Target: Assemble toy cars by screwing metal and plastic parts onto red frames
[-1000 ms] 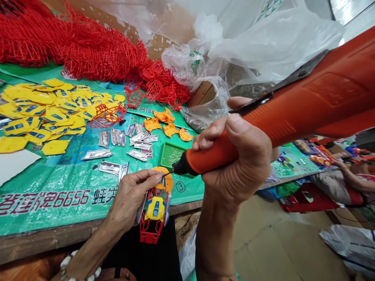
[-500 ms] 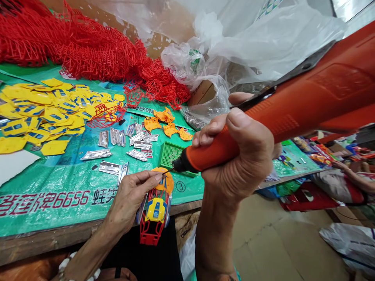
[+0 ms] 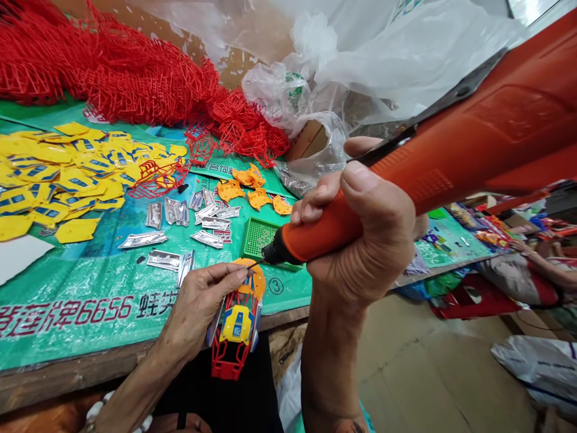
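My right hand (image 3: 360, 231) is wrapped round an orange-red electric screwdriver (image 3: 455, 162), its black nose and thin bit angled down to the left. The bit's tip meets the fingertips of my left hand (image 3: 202, 300), whose thumb and index finger pinch at the orange end piece of a toy car body (image 3: 237, 325). That body has a red cage frame, a yellow-and-blue panel and silvery-blue sides, and it juts out past the table edge. A small screw may be between the fingertips; I cannot make it out. Just behind the nose stands a green perforated tray (image 3: 256, 231) with tiny pieces inside.
Silver side parts (image 3: 210, 219) and several orange pieces (image 3: 259, 197) lie on the green sheet (image 3: 103, 270). Yellow panels (image 3: 67, 174) are heaped at left, red cage frames (image 3: 148, 84) piled behind. Plastic bags (image 3: 360, 66) fill the back. Another person's arm (image 3: 536, 258) is at far right.
The view has shifted slightly, so most things sit a little further left. Both hands, the screwdriver and the toy car body keep nearly the same places relative to each other.
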A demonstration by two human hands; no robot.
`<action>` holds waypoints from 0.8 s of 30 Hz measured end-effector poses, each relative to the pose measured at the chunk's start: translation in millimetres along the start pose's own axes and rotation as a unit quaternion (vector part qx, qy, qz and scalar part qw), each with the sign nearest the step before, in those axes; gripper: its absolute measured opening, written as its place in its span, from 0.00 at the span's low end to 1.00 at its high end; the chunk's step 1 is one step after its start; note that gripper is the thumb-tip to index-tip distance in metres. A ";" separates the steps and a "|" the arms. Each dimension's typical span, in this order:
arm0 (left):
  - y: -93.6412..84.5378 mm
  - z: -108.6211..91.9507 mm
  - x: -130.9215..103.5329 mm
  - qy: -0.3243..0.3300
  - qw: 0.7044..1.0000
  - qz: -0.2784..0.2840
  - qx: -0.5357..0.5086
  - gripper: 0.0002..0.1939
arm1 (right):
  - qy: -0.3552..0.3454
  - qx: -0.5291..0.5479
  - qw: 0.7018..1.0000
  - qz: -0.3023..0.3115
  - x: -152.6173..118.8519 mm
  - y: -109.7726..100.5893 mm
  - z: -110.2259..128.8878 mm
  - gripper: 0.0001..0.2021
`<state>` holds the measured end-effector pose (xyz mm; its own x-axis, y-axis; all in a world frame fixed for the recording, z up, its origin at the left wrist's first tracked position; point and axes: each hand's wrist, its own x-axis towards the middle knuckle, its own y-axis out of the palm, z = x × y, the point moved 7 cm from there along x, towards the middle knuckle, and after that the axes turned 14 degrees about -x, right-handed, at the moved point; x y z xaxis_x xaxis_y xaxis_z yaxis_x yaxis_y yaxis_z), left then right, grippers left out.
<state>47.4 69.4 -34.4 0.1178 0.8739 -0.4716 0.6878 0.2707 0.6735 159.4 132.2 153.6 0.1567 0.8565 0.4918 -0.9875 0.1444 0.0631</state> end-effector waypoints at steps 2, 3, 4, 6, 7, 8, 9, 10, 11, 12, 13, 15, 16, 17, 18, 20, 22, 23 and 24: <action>-0.9 -0.8 -0.3 0.003 1.000 -0.005 -0.010 0.15 | -0.001 -0.002 1.000 0.004 0.2 0.4 0.3 0.09; -1.4 -1.7 -0.6 0.007 1.000 -0.009 -0.016 0.15 | -0.004 -0.001 1.000 0.006 0.3 0.4 0.6 0.09; -1.6 -2.6 -0.8 0.011 1.000 -0.012 -0.023 0.16 | -0.005 0.000 1.000 0.008 0.3 0.5 0.5 0.10; -1.4 -3.5 -1.0 0.015 0.999 -0.013 -0.027 0.16 | -0.009 0.004 1.000 0.011 0.5 0.4 0.5 0.10; -1.0 -3.5 -1.1 0.016 1.000 -0.012 -0.024 0.16 | -0.009 0.006 1.000 0.011 0.5 0.2 0.2 0.10; -0.6 -3.3 -1.1 0.017 1.000 -0.010 -0.019 0.16 | -0.008 0.006 1.000 0.010 0.6 0.0 -0.2 0.10; -0.5 -2.6 -1.0 0.015 1.000 -0.009 -0.014 0.16 | -0.008 0.006 1.000 0.010 0.7 0.1 -0.4 0.10; -0.6 -1.9 -0.9 0.014 1.000 -0.010 -0.010 0.16 | -0.006 0.003 1.000 0.010 0.8 0.3 -0.7 0.10; -1.0 -1.4 -0.7 0.014 1.000 -0.011 -0.008 0.17 | -0.007 0.002 1.000 0.010 0.8 0.5 -0.6 0.10; -1.4 -1.0 -0.3 0.015 1.000 -0.013 -0.008 0.17 | -0.008 0.000 1.000 0.009 0.9 0.9 -0.4 0.10; -1.8 -0.8 0.1 0.015 1.000 -0.015 -0.008 0.17 | -0.012 0.001 1.000 0.008 0.8 1.2 0.0 0.09; -2.6 -1.0 1.2 0.018 1.000 -0.018 -0.007 0.17 | -0.015 0.005 1.000 0.004 0.6 1.9 0.3 0.09; -2.9 -1.3 1.8 0.020 1.000 -0.018 -0.006 0.17 | -0.018 0.009 1.000 0.001 0.4 2.1 0.5 0.09; -2.9 -1.4 2.4 0.019 1.000 -0.018 -0.007 0.17 | -0.019 0.011 1.000 -0.001 0.2 2.4 0.5 0.09; -2.6 -1.5 2.9 0.018 1.000 -0.015 -0.007 0.16 | -0.021 0.013 1.000 -0.004 0.0 2.5 0.6 0.09; -1.4 -1.8 3.5 0.017 1.000 -0.007 -0.009 0.15 | -0.022 0.015 1.000 -0.007 -0.2 2.8 0.7 0.09; 0.2 -2.1 3.4 0.016 1.000 0.000 -0.011 0.15 | -0.020 0.017 1.000 -0.007 -0.1 2.6 0.6 0.09; 0.8 -2.2 3.2 0.016 1.000 0.001 -0.011 0.15 | -0.018 0.018 1.000 -0.005 0.0 2.5 0.3 0.10; 1.1 -2.3 2.9 0.015 1.000 0.000 -0.011 0.15 | -0.015 0.018 1.000 -0.004 0.2 2.2 0.0 0.10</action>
<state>47.0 73.2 -33.7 0.0953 0.8855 -0.4547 0.6719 0.2798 0.6858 157.3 132.6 153.8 0.1643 0.8398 0.5174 -0.9863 0.1324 0.0984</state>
